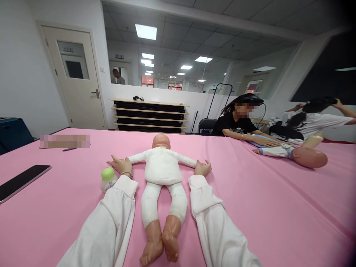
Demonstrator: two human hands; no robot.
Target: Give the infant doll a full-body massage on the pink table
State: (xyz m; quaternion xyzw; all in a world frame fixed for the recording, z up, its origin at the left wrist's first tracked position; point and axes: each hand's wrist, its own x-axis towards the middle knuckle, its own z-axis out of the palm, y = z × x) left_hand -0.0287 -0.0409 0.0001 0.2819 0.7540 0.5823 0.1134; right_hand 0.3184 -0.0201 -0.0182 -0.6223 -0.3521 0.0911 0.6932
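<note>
A baby doll [162,167] with a white cloth body lies flat on the pink table [267,222], its head away from me and its bare brown feet towards me. Both its arms are stretched out sideways. My left hand [121,165] is closed around the end of the doll's arm on the left, some fingers pointing outward. On the other side, my right hand [203,168] grips the end of the opposite arm; the doll's hands are mostly hidden. Just beside my left wrist stands a small bottle [108,181] with a green cap.
A dark tablet [23,181] lies at the left, with a blurred flat item [65,141] and a pen [72,148] behind it. At the right, a co-worker [239,118] leans over another doll [308,157]. Stacked shelving [150,115] stands beyond the table.
</note>
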